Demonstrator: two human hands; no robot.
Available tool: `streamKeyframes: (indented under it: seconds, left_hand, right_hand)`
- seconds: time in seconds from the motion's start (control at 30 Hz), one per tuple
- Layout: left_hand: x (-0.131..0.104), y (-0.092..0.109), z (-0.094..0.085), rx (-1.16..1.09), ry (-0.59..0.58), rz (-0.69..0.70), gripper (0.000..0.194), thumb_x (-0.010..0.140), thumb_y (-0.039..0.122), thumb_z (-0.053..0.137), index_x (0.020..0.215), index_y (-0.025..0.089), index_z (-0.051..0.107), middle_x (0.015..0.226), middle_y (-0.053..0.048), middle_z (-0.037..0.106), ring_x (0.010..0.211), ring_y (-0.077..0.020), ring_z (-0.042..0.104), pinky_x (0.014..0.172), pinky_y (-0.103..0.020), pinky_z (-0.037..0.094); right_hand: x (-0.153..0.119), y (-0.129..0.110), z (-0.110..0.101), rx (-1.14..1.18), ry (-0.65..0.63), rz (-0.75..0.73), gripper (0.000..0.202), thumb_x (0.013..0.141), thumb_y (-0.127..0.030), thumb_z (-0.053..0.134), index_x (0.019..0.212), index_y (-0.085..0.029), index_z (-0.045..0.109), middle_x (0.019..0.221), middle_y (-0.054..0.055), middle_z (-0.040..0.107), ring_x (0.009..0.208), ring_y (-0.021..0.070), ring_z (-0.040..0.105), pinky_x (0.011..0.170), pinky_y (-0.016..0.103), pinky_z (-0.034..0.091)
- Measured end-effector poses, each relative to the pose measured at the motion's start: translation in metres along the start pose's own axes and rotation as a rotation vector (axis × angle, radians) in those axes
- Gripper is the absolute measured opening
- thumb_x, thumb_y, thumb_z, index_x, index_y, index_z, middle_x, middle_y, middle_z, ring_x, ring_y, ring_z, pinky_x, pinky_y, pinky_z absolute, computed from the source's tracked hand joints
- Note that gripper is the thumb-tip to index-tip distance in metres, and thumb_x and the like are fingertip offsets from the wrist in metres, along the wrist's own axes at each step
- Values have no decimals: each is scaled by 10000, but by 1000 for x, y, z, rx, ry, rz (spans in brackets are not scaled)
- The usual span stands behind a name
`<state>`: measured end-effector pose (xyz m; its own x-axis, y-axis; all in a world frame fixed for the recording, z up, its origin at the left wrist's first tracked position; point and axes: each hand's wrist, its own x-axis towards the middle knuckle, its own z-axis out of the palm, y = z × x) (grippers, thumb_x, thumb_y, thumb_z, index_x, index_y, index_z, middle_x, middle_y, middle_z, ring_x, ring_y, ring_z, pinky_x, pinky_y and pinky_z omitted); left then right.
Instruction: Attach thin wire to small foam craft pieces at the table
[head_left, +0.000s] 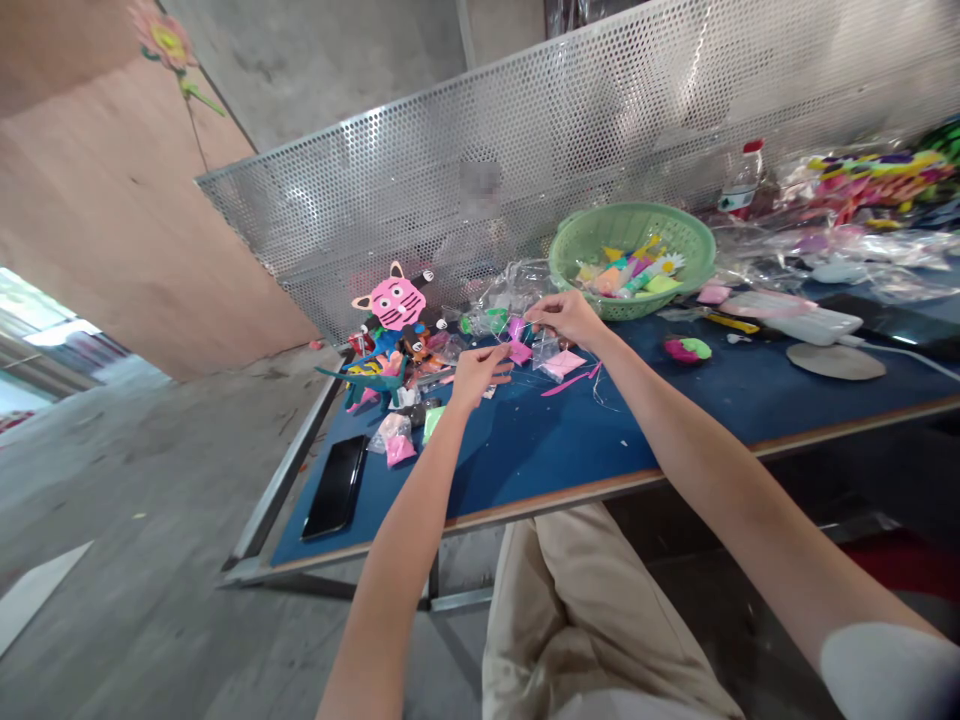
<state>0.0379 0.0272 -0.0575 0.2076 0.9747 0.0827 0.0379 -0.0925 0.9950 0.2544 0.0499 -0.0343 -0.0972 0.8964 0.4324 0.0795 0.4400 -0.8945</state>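
Magenta piece (519,350): over/on counter (547,450), btwn hands, long axis approx. fore-aft.
L hand (478,376): piece just R of fingertips; grip unclear, can't tell.
R hand (568,316): piece L, slightly nearer wearer; fingertips pinched, contents unclear.

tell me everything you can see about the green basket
The round, pale green basket looks like latticed plastic, with a broad rim. It stands upright, open-topped, on the blue tabletop, before the perforated metal panel. Inside lie small colourful pieces, among them a white daisy-like flower. The right hand is near its front left edge; whether they touch is unclear.
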Motion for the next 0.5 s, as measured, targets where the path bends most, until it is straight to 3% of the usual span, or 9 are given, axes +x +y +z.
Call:
streamKeyframes:
  seconds: [0.27, 0.5]
  left_hand:
    - [0, -1, -1, 32, 49, 69, 387, 789, 493, 753, 941, 139, 784, 995, -123, 763, 939, -282, 753, 708, -342, 630]
    - [1, 0, 1, 23, 84, 95, 301, 838, 411, 722, 984, 156, 785, 1043, -105, 760, 947, -266, 753, 732, -335, 619]
  right_hand:
    - [-2, -12, 5, -61, -22, -36, 311, 739, -469, 790, 815, -168, 781, 660, 42, 698, 466, 85, 448, 428, 256, 341]
    - [-2, -7, 3, -57, -39, -29, 329, 760, -493, 788, 834, -173, 775, 698, 44, 699, 476, 83, 446, 427, 250, 339]
